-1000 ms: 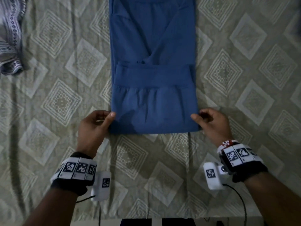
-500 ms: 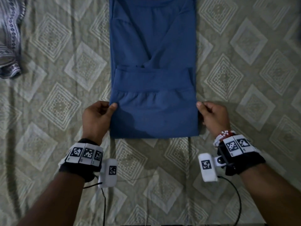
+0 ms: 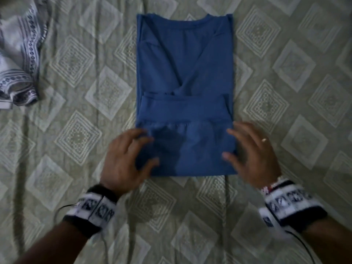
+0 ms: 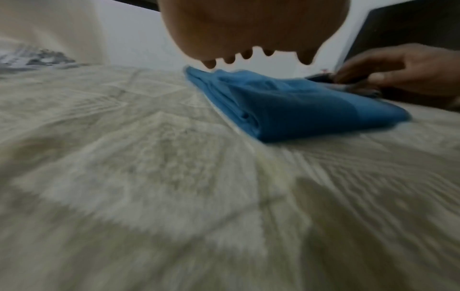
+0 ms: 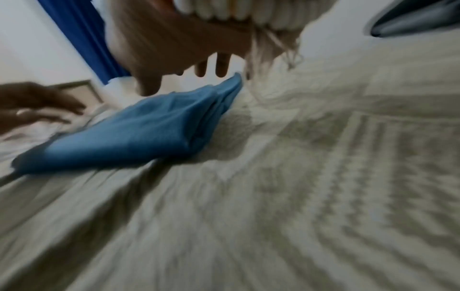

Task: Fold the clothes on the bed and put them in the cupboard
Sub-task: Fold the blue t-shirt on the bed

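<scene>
A blue shirt (image 3: 185,77) lies flat on the bed, its sleeves folded in and its lower part doubled up over the body. My left hand (image 3: 131,155) hovers over the near left corner of the shirt (image 4: 293,110) with fingers spread. My right hand (image 3: 247,149) hovers over the near right corner of the shirt (image 5: 139,133), fingers spread too. Neither hand holds cloth. Both hands are blurred by motion.
The bed is covered with a pale green sheet (image 3: 80,134) with a diamond pattern. A crumpled white garment with a dark printed border (image 3: 17,60) lies at the far left. A blue curtain (image 5: 82,37) hangs beyond the bed.
Both hands have let go of the shirt's side edges and lifted with spread fingers over its near corners. The view has shifted, so the shirt's neckline now shows.
</scene>
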